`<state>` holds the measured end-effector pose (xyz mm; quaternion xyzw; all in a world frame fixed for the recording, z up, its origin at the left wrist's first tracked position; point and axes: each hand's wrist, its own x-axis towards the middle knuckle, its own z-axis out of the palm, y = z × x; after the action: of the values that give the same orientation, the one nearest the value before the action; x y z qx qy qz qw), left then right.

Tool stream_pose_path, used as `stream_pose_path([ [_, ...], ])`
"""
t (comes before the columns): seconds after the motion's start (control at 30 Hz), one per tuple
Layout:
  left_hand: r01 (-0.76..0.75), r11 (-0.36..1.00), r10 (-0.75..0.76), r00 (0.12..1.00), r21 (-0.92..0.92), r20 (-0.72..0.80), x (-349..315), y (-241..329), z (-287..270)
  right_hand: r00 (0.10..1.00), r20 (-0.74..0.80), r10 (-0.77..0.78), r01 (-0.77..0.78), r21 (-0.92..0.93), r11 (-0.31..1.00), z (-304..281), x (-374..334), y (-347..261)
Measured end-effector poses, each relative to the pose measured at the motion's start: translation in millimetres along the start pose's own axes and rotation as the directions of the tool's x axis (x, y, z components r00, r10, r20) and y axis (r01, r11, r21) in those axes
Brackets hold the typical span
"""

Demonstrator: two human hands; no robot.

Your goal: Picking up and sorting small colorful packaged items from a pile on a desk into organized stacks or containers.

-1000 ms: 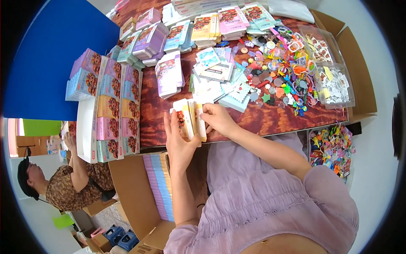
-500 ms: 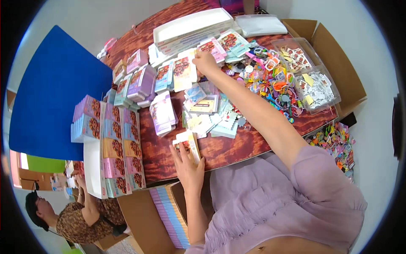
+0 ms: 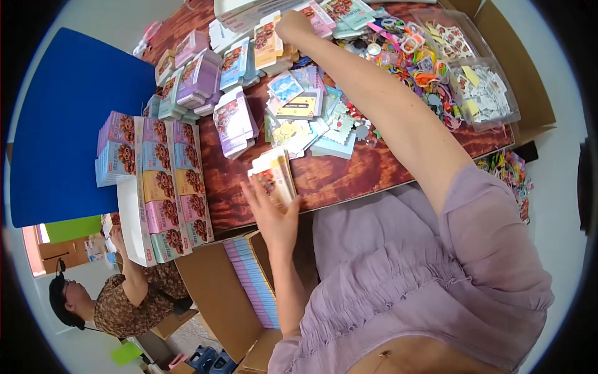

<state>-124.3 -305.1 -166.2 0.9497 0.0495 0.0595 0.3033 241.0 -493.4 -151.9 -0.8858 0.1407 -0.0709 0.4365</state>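
Note:
My left hand (image 3: 277, 215) is at the table's near edge, gripping a small yellow and white card box (image 3: 273, 174) between thumb and fingers. The box stands tilted, and its face is slightly blurred. Far out, my right hand (image 3: 295, 28) is closed at the right side of a stack of yellow flat boxes (image 3: 268, 45); its fingertips are hidden. Left of that stack are blue boxes (image 3: 234, 62) and purple boxes (image 3: 200, 76). A white and purple box (image 3: 234, 121) lies nearer. Between my hands is a loose pile of cards and stickers (image 3: 302, 118).
Display trays of filled boxes (image 3: 163, 187) stand at the left edge. Colourful trinkets (image 3: 417, 68) are heaped at right beside clear plastic bins (image 3: 489, 93). Open cartons are at the right (image 3: 536, 87) and below the table (image 3: 218, 280). A co-worker (image 3: 134, 296) sits at lower left.
The view has tilted, so the table sits higher in the picture. My left hand has tipped the yellow box up a little. My right hand stays by the yellow stack.

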Motion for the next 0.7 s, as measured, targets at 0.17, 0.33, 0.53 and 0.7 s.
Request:
stream_pose_path([
  [0.17,0.005,0.967,0.015,0.997,0.254,-0.079,2,7,16,0.984,-0.108,-0.141,0.143,0.014,0.99,0,-24,10],
  [0.33,0.031,0.998,-0.04,0.987,-0.058,-0.156,8,8,7,0.916,-0.184,-0.357,0.39,0.193,0.9,-12,-60,38],
  [0.53,0.158,0.817,-0.212,0.977,-0.555,-0.034,5,-32,-5,0.892,-0.157,-0.425,0.451,0.39,0.803,-48,-160,64],
  [0.7,0.244,0.751,-0.28,0.959,-0.613,0.038,4,-21,-8,0.936,-0.025,-0.352,0.317,0.5,0.806,-60,-196,87],
])
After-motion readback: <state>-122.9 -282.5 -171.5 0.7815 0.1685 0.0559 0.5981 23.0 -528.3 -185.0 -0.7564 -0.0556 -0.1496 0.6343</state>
